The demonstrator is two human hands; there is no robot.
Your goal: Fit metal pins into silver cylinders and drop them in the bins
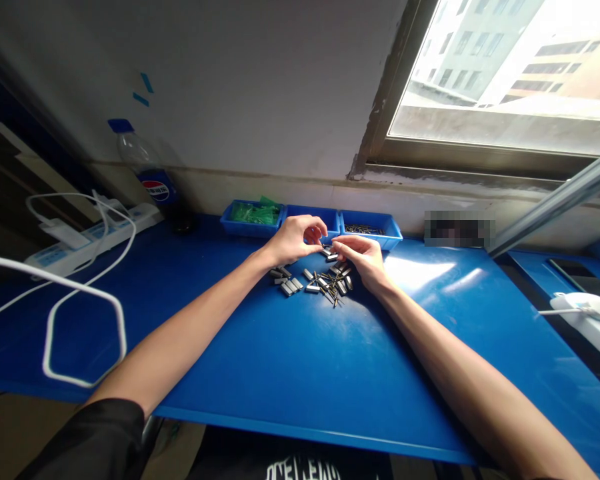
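My left hand [299,239] and my right hand [364,257] meet above the blue table, close in front of the middle bin. The fingers of each are closed in a pinch, fingertips almost together. Whatever they hold is too small to make out. Just below them lies a loose pile of small silver-grey metal blocks [313,289], with thin brass-coloured pins [335,301] scattered among them. More grey blocks [292,287] lie to the left, under my left wrist.
Behind my hands stand three joined blue bins [395,235]. The left one holds green plastic bags [254,213], the right one thin pins [363,230]. A cola bottle [155,180], power strip [95,237] and white cable [123,320] are at left.
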